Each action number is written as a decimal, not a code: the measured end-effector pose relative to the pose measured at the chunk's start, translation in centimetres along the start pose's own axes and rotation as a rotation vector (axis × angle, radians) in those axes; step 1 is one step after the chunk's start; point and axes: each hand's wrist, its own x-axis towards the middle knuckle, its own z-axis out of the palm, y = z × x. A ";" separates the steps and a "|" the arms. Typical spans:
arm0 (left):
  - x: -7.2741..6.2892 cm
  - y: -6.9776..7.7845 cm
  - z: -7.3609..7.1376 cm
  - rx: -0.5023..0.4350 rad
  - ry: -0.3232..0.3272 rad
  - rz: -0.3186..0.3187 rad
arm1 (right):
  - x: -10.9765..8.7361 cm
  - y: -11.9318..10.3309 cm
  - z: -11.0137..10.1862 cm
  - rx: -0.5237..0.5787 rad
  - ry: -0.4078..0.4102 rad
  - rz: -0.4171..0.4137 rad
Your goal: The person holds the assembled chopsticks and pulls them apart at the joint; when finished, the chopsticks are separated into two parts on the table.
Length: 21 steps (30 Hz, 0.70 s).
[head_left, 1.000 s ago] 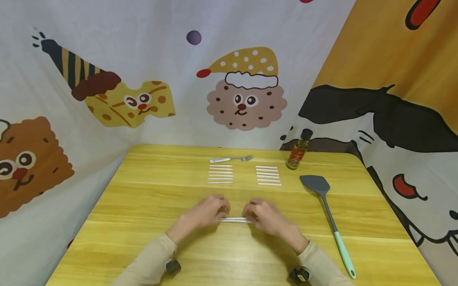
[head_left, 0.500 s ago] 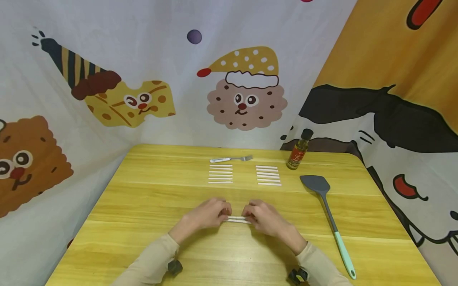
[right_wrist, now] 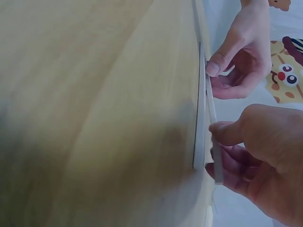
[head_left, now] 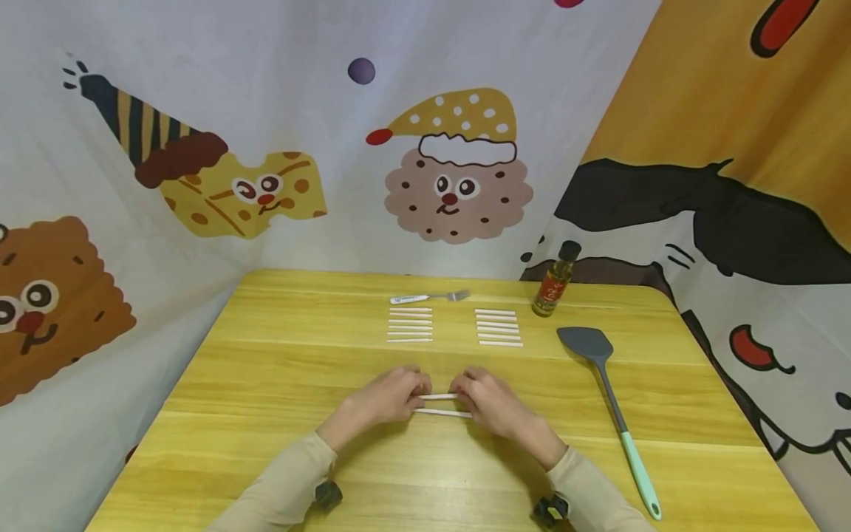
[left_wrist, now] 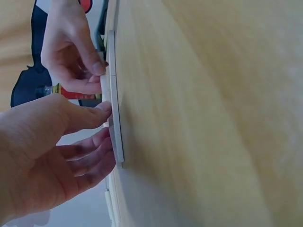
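Observation:
In the head view two slim white sticks lie crosswise between my hands. My left hand (head_left: 394,393) and right hand (head_left: 490,399) hold the farther white stick (head_left: 439,397) by its ends. The right wrist view shows that held stick (right_wrist: 218,168) pinched between the right thumb and fingers, slightly off the wood. The nearer white stick (head_left: 444,413) rests on the table, close to the fingertips; in the left wrist view this lying stick (left_wrist: 117,101) shows a thin seam. Fingers partly cover the ends of the held stick.
Farther back on the wooden table (head_left: 279,355) lie a left column of white sticks (head_left: 410,326) and a right column of white sticks (head_left: 499,326). Behind them is a fork (head_left: 432,296). An oil bottle (head_left: 556,279) stands back right; a grey spatula (head_left: 608,391) lies along the right side.
The two sticks were close together; now a gap separates them. Both hands have moved the farther stick slightly away, while the nearer one stays on the table.

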 end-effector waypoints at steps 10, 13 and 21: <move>-0.1 -0.3 -0.1 0.066 0.125 0.076 | 0.5 0.4 0.2 -0.029 0.085 -0.069; -0.1 -0.3 -0.2 0.129 0.156 0.088 | 0.6 0.6 0.3 -0.037 0.102 -0.092; 0.0 -0.7 -0.1 0.236 0.201 0.130 | 0.6 1.2 0.5 -0.049 0.167 -0.187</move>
